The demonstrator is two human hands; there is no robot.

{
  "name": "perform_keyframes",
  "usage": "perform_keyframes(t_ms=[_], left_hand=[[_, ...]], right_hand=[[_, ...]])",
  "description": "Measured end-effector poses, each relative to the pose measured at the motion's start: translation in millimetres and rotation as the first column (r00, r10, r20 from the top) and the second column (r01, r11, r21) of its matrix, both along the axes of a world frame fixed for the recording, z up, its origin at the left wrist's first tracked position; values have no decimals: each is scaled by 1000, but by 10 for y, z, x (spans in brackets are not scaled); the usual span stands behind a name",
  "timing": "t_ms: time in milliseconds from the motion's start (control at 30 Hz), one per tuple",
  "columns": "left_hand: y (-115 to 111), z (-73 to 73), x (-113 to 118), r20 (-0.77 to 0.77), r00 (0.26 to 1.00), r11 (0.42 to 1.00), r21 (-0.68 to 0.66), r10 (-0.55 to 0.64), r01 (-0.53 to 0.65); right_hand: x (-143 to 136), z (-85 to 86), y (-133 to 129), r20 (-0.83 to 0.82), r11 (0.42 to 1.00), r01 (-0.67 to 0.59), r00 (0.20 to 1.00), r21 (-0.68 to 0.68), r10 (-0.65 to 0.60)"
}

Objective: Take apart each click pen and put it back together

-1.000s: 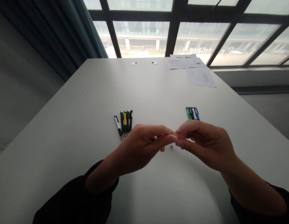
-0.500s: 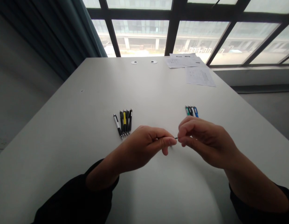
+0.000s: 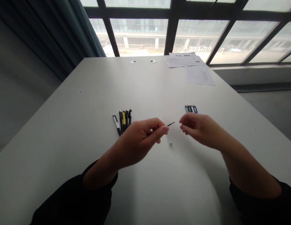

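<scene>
My left hand [image 3: 145, 137] is closed, pinching a pen refill [image 3: 171, 124] between thumb and forefinger. The thin dark point of the refill sticks out to the right, angled slightly up; the rest runs back into the hand. Just right of that point is my right hand [image 3: 199, 129], thumb and fingertips drawn close together. A tiny thin pale piece [image 3: 180, 130] shows at its fingertips, too small to name. Below and between the hands, a small silvery pen tip [image 3: 170, 144] rests on the white table [image 3: 159, 187].
Several pens, mostly black with a yellow pen [image 3: 124, 118] and a white pen [image 3: 116, 124], lie left beyond my left hand, partly covered by it. More pens [image 3: 191, 108] lie behind my right hand. Paper sheets [image 3: 199, 75] lie at the far right, near the window.
My hands have moved apart and a little away from me, baring the refill's point. The small pen tip on the table now shows.
</scene>
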State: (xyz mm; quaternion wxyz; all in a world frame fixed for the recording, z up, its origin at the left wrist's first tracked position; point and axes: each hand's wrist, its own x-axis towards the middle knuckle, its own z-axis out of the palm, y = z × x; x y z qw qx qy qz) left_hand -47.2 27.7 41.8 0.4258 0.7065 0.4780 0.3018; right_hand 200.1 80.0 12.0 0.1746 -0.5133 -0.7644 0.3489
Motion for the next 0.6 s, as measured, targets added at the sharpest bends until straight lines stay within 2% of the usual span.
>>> perform_keyframes(t_ms=[67, 133, 267, 600], left_hand=[[2, 3, -5, 7, 1000, 1000, 14, 5, -5], [3, 3, -10, 10, 1000, 1000, 18, 1, -1], [5, -4, -14, 0, 1000, 1000, 14, 3, -3], [7, 16, -5, -22, 1000, 1000, 11, 1, -1]], right_hand=[[-36, -96, 41, 292, 992, -85, 950, -90, 108], [-74, -184, 55, 388, 979, -131, 904, -154, 182], [-126, -280, 33, 410, 972, -136, 889, -192, 205], [-184, -293, 10, 414, 962, -137, 881, -238, 228]])
